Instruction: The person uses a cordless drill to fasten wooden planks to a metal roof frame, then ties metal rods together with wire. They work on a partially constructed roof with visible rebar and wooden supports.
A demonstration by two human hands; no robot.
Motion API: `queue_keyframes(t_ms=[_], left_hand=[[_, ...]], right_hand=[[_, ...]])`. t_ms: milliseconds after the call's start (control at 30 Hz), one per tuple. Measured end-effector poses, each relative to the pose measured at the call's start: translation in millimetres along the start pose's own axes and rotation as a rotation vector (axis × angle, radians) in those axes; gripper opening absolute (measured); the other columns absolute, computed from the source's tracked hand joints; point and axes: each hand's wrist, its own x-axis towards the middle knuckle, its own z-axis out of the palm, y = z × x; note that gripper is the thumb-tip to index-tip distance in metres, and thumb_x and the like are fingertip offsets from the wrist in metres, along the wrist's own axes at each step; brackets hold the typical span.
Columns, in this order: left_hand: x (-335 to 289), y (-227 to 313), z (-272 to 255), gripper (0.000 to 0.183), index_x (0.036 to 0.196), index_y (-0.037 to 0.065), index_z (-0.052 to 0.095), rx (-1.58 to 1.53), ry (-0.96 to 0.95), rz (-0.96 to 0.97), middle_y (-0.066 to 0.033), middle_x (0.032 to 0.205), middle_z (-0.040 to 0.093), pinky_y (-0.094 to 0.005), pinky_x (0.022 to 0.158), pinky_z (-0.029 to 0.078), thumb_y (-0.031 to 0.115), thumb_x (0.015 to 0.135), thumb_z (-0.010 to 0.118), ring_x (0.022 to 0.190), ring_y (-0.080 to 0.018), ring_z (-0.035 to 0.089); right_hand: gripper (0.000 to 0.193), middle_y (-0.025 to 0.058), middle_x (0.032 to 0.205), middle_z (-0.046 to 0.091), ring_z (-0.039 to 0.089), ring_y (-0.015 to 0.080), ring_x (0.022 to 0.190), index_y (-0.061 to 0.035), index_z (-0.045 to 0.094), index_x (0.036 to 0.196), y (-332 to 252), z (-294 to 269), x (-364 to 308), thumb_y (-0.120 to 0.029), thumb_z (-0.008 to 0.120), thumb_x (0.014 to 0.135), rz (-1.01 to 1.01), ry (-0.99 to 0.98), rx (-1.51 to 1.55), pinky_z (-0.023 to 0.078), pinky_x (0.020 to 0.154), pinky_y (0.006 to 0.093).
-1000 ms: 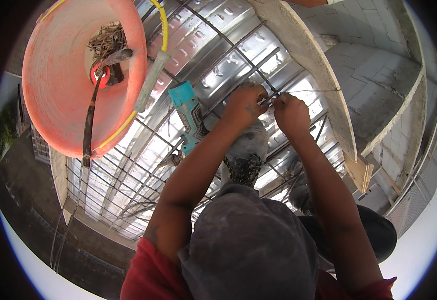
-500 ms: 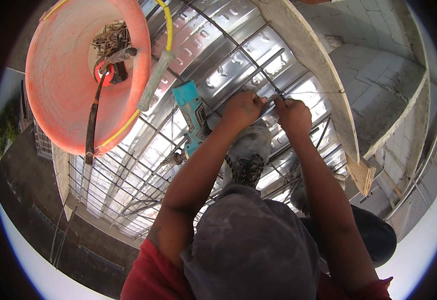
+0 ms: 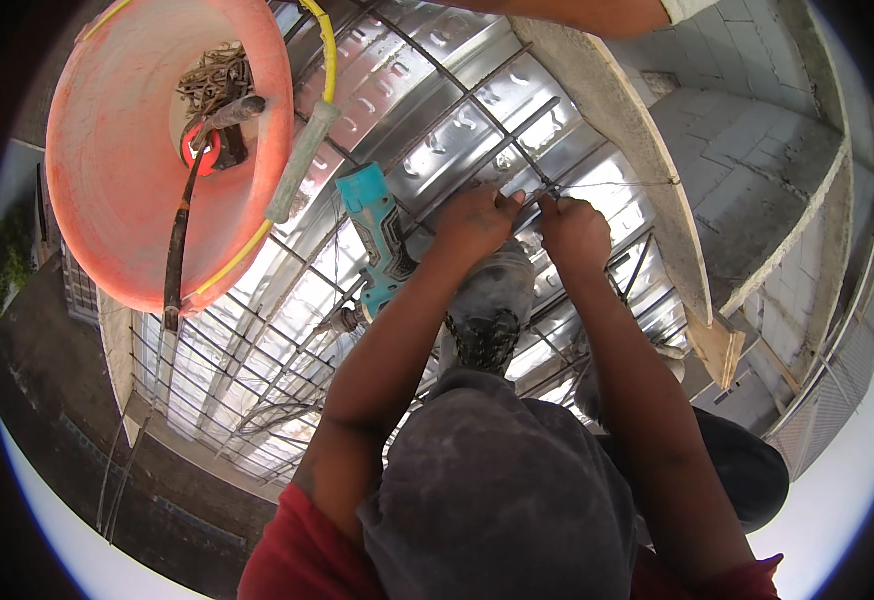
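Thin steel tie wire [image 3: 597, 186], probably stiff yet bendable, is pinched by left hand [image 3: 477, 222] and right hand [image 3: 575, 232] over the rebar grid [image 3: 287, 330].

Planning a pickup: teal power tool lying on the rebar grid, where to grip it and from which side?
Grip the teal power tool around its handle, the upper teal end near the orange bucket. Come from the person's left: the left hand crowds its right side, and the chuck end points down toward the rebar grid, so probably avoid that end.
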Motion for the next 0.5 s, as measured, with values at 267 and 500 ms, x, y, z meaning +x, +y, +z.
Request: queue_keyframes(t_ms=[267,500], left_hand=[[6,-13,25,0.041,0.117,0.000,0.055,-0.224,0.217,0.140,-0.0114,0.081,0.067,-0.0296,0.056,0.050,0.019,0.084,0.071,0.064,-0.0174,0.067],[7,-14,31,0.045,0.120,0.000,0.054,-0.828,0.207,-0.069,-0.0064,0.087,0.064,-0.0256,0.066,0.047,0.006,0.080,0.074,0.075,-0.0124,0.060]], right_hand=[[0.047,0.0185,0.077,0.070,0.069,0.0395,0.077,-0.0102,0.074,0.085,-1,11,-3,-0.050,0.050,0.092,-0.020,0.072,-0.028,0.054,0.071,0.0473],[0.050,0.0181,0.077,0.069,0.069,0.0385,0.077,-0.0110,0.075,0.083,0,13,-5,-0.053,0.049,0.092,0.028,0.076,0.033,0.054,0.071,0.0467]])
